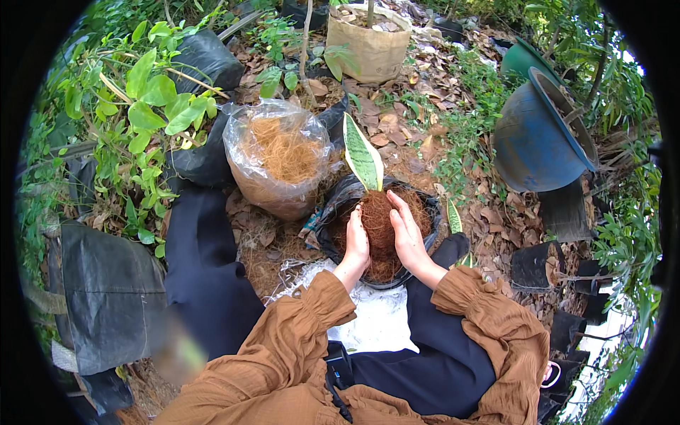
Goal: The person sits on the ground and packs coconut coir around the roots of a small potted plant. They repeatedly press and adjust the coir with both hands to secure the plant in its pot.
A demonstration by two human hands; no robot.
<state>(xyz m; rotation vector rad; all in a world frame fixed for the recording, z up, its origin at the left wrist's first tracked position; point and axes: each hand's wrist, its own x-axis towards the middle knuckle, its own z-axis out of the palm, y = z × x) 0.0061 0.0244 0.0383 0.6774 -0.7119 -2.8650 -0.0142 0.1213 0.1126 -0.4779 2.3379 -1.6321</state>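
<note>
Between my two palms is a rounded ball of brown coconut fibre [378,226], with a single snake plant leaf [363,154], green with cream edges, standing up from its top. My left hand [357,238] presses the ball from the left, and my right hand [408,229] cups its right side. Under and around it, a black plastic grow bag [436,220] with a rolled rim holds more loose fibre. How far the ball sits down in the bag is partly hidden by my hands.
A clear plastic bag [249,180] of loose coconut fibre stands left of the grow bag. White sheeting [380,319] lies between my legs. Another variegated leaf [454,218] shows by my right foot. A blue tub [531,138] leans at right; a beige fabric planter [366,50] stands behind.
</note>
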